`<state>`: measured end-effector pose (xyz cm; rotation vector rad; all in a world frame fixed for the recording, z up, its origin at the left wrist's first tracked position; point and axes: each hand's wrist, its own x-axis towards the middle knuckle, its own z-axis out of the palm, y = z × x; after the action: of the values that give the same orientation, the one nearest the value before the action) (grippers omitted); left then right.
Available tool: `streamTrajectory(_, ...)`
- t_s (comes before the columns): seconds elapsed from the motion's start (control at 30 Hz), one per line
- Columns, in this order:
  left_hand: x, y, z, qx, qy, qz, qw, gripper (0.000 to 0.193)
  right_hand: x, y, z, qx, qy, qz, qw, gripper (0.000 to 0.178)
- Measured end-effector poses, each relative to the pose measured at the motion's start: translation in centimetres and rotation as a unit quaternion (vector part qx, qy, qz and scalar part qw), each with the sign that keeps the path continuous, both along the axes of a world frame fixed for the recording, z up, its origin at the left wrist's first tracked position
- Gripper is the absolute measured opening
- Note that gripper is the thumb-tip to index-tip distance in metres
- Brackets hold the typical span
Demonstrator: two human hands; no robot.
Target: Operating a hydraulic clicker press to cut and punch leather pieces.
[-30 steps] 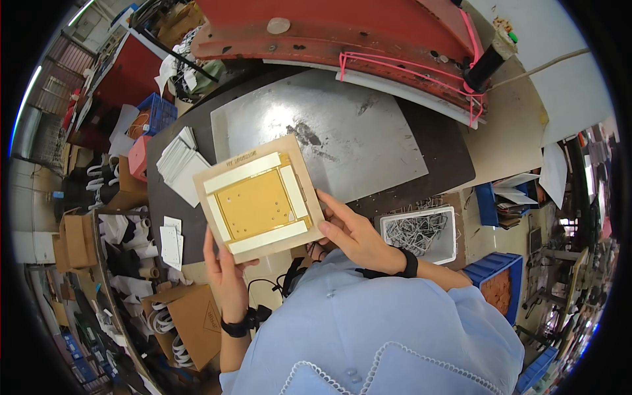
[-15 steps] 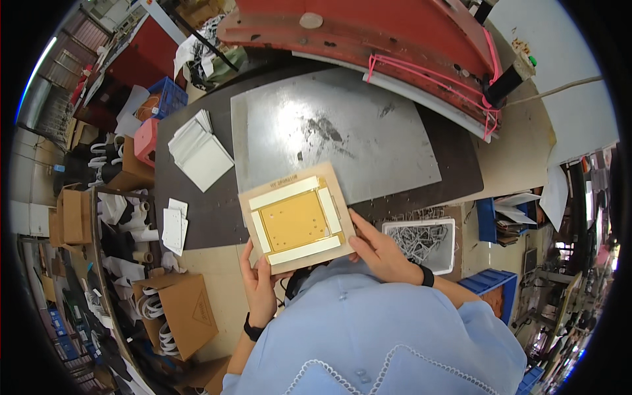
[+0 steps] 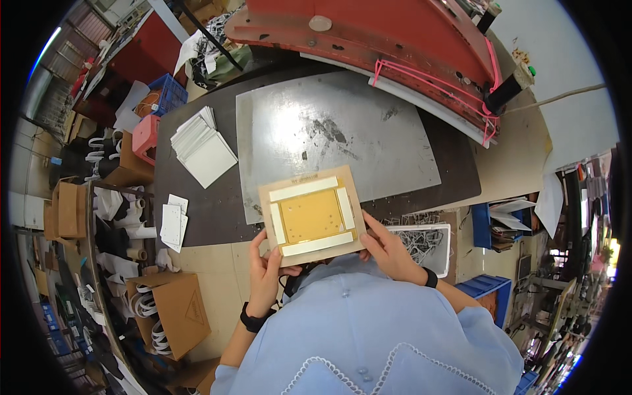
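Observation:
My left hand [image 3: 266, 273] and my right hand [image 3: 390, 253] hold a square cutting die [image 3: 311, 217] between them, at its lower left corner and right edge. It has a tan wooden board, a thin raised rectangular outline, a yellow panel with small holes inside, and pale strips around it. My thumbs rest at the board's edges; other fingers are partly hidden beneath it. The board is held above the near edge of a grey metal plate [image 3: 342, 131], which lies on a dark table [image 3: 454, 171].
A fanned stack of white sheets [image 3: 207, 158] lies left of the plate, with small white punched cards [image 3: 173, 225] nearer. A red machine arm [image 3: 368, 26] with pink cord overhangs the far side. A white bin of scraps [image 3: 444, 253] stands to the right, a cardboard box [image 3: 182, 316] at lower left.
The cutting die has shifted slightly to the right and turned a little, so its edges sit more level. Both my hands moved with it and keep their hold.

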<state>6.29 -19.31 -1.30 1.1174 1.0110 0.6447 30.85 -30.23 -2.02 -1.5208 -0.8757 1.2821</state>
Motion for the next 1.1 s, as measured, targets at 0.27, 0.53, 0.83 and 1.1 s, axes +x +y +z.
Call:
streamTrajectory(0.27, 3.8, 6.3, 4.5, 0.053, -0.047, -0.010, 0.997, 0.049, 3.9, 5.8, 5.1, 0.074, -0.004, -0.041, 0.996, 0.051)
streamTrajectory(0.53, 9.0, 14.1, 3.1, -0.012, -0.043, -0.051, 0.998, 0.050, 9.6, 13.4, 2.2, 0.096, 0.001, -0.081, 0.992, 0.047)
streamTrajectory(0.83, 0.6, 3.3, 9.8, -0.233, -0.039, -0.182, 0.954, 0.059, 4.9, -1.0, 10.6, -0.064, 0.128, -0.014, 0.990, 0.056)
streamTrajectory(1.1, 5.0, 8.6, 6.2, -0.121, -0.082, -0.082, 0.986, 0.055, 6.9, 6.0, 6.0, 0.010, 0.135, -0.070, 0.988, 0.044)
